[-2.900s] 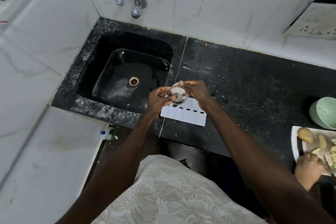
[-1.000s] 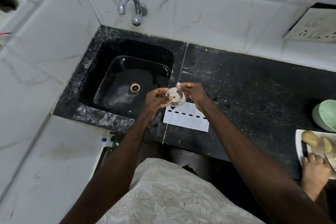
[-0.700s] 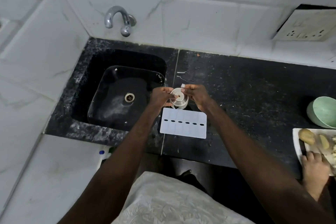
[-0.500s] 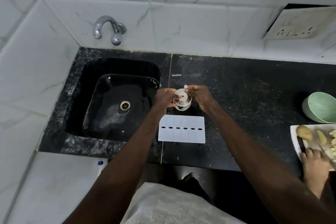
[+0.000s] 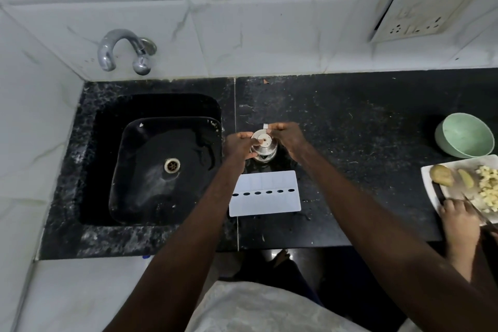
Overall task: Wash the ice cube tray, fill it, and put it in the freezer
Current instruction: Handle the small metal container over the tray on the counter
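Observation:
The white ice cube tray [image 5: 265,194] lies flat on the black counter, just right of the sink, with a row of dark oval holes across its middle. Behind it stands a small steel container [image 5: 264,147] with a round lid. My left hand [image 5: 238,145] grips its left side. My right hand [image 5: 287,137] pinches the lid's far right edge, where a small white tab sticks up. Neither hand touches the tray.
The black sink [image 5: 161,167] with its drain is on the left, the chrome tap [image 5: 121,48] on the wall above it. On the right are a green bowl [image 5: 464,135] and a white plate [image 5: 458,186] of cut potato, where another person's hand [image 5: 458,221] holds a knife.
My view has tilted so the counter looks level. The steel container, held up in both hands before, has come down to stand on the counter behind the tray.

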